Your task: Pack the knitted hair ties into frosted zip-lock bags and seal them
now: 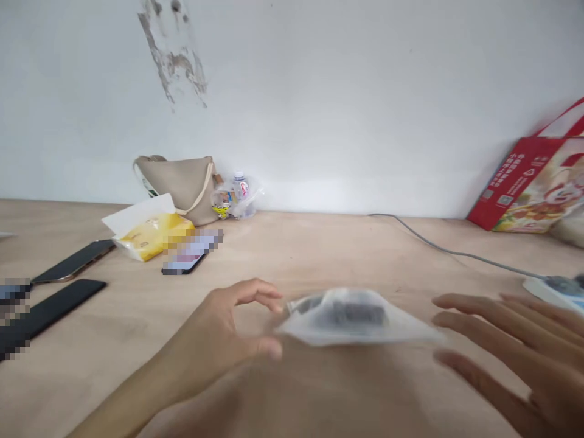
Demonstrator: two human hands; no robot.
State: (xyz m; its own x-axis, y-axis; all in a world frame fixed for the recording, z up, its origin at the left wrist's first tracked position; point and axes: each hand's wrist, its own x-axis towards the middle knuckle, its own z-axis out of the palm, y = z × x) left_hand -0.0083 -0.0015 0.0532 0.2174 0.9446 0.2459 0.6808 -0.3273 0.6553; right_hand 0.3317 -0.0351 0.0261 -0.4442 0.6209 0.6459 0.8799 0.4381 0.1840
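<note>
A translucent white plastic pouch (314, 325) with a dark object inside lies before me; motion blur hides what the object is. Its left end is beside the fingertips of my left hand (228, 325), whose thumb and fingers are spread apart. Whether those fingertips touch the pouch I cannot tell. To the right of the pouch is my right hand (515, 353), fingers stretched out and slightly apart, with nothing in it. The right hand is partly cut off by the frame's edge.
At left are several phones, one a black phone (55, 313), and a yellow tissue pack (155, 237). Behind stand a beige handbag (182, 182) and a bottle (240, 185) in a clear bag. A grey cable (438, 246) and a red carrier bag (524, 176) are at right.
</note>
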